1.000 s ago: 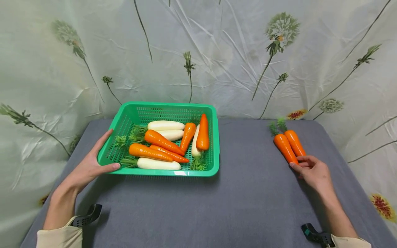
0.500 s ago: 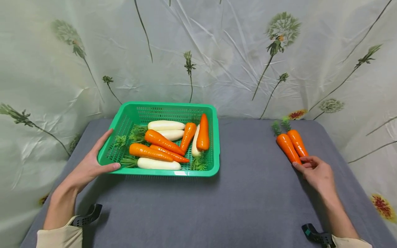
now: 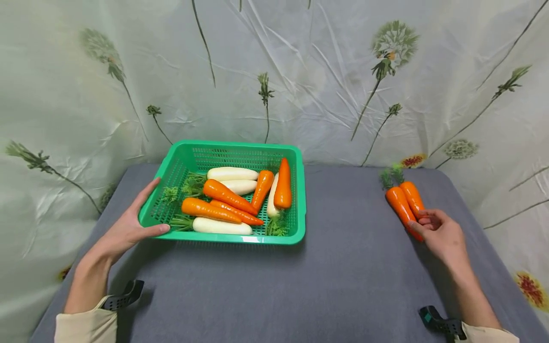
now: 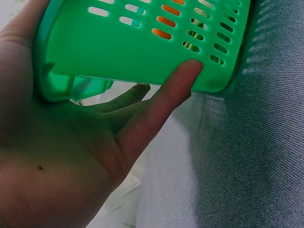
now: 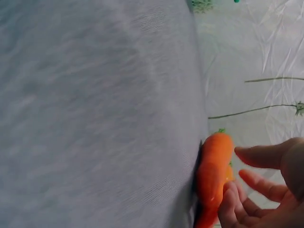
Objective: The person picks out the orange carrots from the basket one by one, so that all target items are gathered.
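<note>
A green plastic basket (image 3: pixel 302 190) holds several orange carrots (image 3: pixel 228 195) and several white radishes (image 3: pixel 223 226). My left hand (image 3: pixel 122 233) spans its left front corner, thumb along the front and fingers along the left side. Straight fingers (image 4: pixel 159 102) rest against the slotted wall in the left wrist view. On the right, two carrots lie side by side, a nearer carrot (image 3: pixel 400 206) and a farther carrot (image 3: pixel 411 194), leafy tops away from me. My right hand (image 3: pixel 446 238) is at their lower ends. In the right wrist view its thumb stands apart from the carrot (image 5: pixel 213 166), while lower fingers touch or nearly touch it.
A grey cloth (image 3: pixel 334 267) covers the table. Behind it and at the sides hangs a pale curtain (image 3: pixel 309 95) with a dandelion print. A dark strap (image 3: pixel 124 295) is on the left wrist and another strap (image 3: pixel 442 324) on the right.
The two carrots slid slightly toward me and to the right. My right fingers have since moved up off the nearer carrot's tip and loosened. The left hand stays at the basket.
</note>
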The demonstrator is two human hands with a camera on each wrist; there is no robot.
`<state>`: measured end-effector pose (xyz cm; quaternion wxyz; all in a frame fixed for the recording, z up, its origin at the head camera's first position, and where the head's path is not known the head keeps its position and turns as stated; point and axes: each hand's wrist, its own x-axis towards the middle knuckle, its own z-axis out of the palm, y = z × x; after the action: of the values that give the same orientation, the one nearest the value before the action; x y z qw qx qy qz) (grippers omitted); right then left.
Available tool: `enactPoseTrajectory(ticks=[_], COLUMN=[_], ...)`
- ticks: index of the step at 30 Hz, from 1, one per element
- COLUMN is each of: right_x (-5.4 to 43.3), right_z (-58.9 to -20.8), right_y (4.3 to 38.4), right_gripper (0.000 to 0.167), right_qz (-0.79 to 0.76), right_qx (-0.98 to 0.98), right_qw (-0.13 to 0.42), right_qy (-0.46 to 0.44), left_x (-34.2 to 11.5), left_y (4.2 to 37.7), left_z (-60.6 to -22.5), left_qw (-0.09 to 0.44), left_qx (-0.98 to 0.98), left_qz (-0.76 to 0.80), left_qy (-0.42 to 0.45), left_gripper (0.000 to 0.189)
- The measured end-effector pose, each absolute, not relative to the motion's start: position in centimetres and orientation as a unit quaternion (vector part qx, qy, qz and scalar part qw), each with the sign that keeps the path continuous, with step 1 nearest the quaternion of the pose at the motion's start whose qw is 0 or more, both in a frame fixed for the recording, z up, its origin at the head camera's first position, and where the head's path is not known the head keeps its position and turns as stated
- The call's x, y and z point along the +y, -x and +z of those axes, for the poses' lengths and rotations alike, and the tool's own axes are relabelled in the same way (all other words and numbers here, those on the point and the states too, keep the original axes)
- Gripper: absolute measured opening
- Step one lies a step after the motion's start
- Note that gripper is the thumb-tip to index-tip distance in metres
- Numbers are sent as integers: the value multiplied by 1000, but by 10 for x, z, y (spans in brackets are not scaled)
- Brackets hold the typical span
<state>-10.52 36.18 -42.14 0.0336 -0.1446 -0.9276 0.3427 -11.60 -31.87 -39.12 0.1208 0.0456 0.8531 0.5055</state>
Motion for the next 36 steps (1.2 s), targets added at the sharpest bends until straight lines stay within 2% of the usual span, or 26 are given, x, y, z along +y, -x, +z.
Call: enactPoseTrajectory(ticks=[12,36], right_x=[332,269], right_z=[-410,-397], right_y=[123,152], right_gripper=[40,39], right_qz=[372,453], right_qx=[-923,-884], right_qw=[92,57], right_qy=[23,-102], left_x=[-316,-318], left_y=[116,116], left_z=[-393,-395], left_qw=[111,104], left_qx=[856,852], left_qz=[503,510], left_qy=[-48,-53], left_gripper=[111,112])
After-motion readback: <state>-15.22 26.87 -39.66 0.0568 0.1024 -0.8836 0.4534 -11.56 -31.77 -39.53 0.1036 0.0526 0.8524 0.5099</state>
